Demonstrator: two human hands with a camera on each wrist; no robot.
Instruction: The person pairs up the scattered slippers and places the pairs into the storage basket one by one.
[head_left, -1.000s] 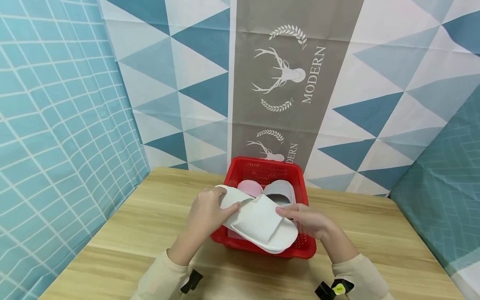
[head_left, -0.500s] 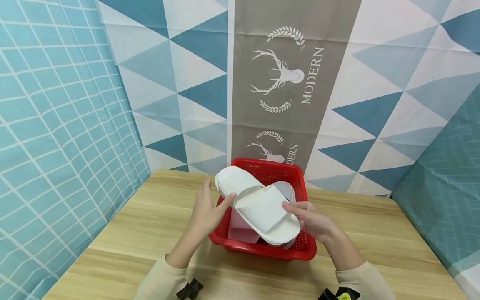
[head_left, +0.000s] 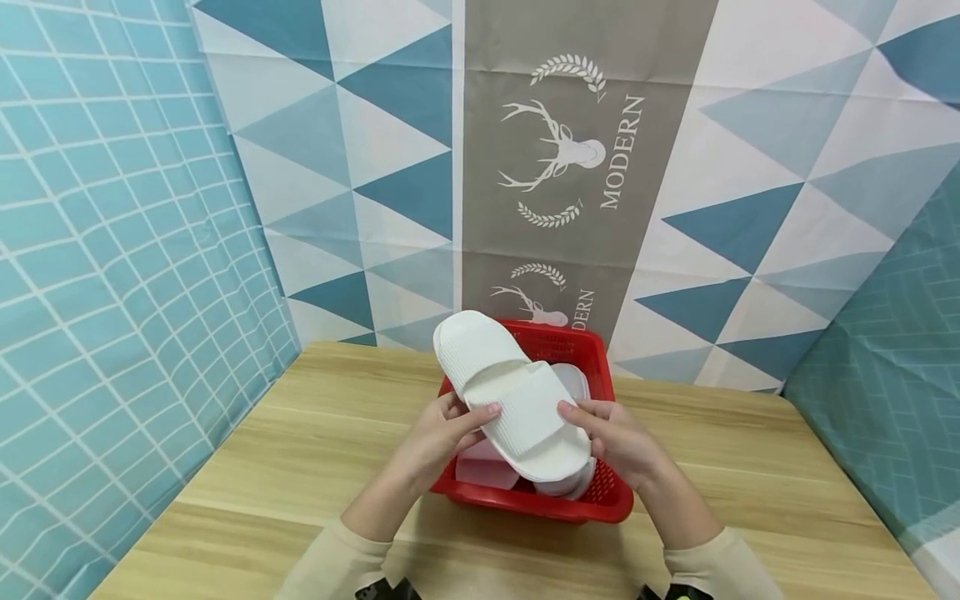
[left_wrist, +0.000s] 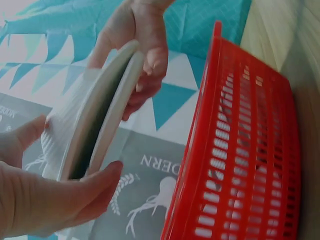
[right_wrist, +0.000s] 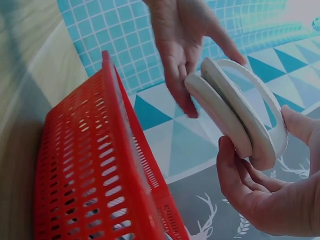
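Lifted higher than a moment ago, the white slippers (head_left: pixel 513 400) now sit stacked above the red basket (head_left: pixel 609 492) — your left hand (head_left: pixel 438 433) and right hand (head_left: pixel 618 437) each pinching one edge, thumbs on top, over the wooden table (head_left: pixel 750 467).

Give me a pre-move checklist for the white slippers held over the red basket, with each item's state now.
1. Left hand grips the slippers: ok, thumb on top, fingers beneath.
2. Right hand grips them: ok.
3. Two slippers stacked sole to sole: ok, both wrist views show two soles together.
4. Pair clear of the basket rim: ok, held above it.
5. Basket flat on the table: ok.
6. Number of slippers left in the basket: cannot tell, partly hidden.
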